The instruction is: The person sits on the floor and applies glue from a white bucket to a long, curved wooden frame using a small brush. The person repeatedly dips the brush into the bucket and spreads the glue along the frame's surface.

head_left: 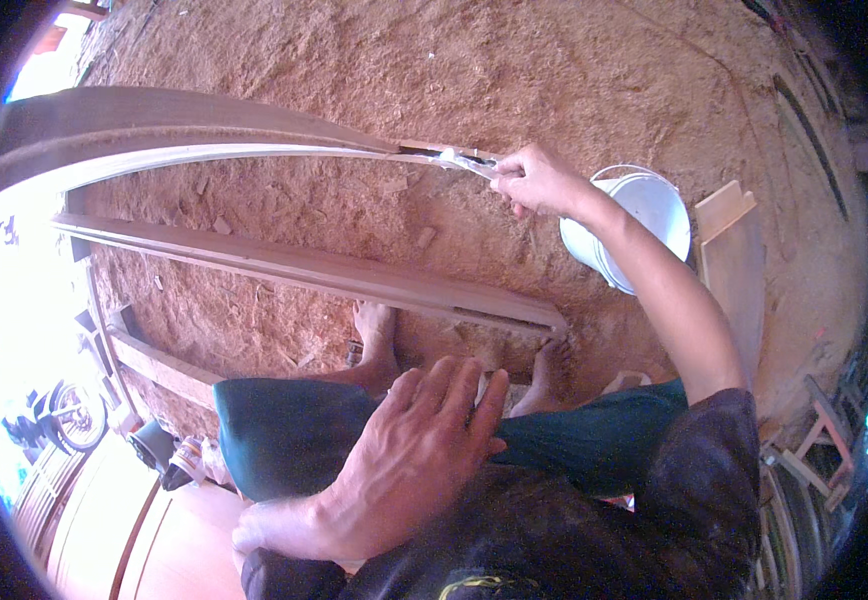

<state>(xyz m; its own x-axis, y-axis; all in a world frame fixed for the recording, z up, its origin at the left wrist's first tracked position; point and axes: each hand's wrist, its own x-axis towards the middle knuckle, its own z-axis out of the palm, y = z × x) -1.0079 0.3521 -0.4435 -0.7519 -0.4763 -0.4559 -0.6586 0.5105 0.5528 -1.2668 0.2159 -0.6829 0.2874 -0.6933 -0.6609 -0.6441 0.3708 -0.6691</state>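
My right hand (539,182) is closed in a pinch on a thin, flat, pale stick (482,168). A lump of white paste (448,157) clings at the stick's far end. That end meets the narrow tip of a long wooden beam (234,135), by a dark slot in the wood. My left hand (419,450) hovers over my lap, back upward, with its fingers stretched out and no object seen in it; its palm is hidden. A second grooved wooden beam (314,268) lies between my feet and the first one, with a long slot near its right end.
Right of my right hand a white bucket (639,215) with a wire handle stands tilted, beside a pale board (726,212). Sawdust and wood chips cover the ground (554,70). Wooden frame pieces (824,450) lie at lower right. A motorcycle (74,415) is at far left.
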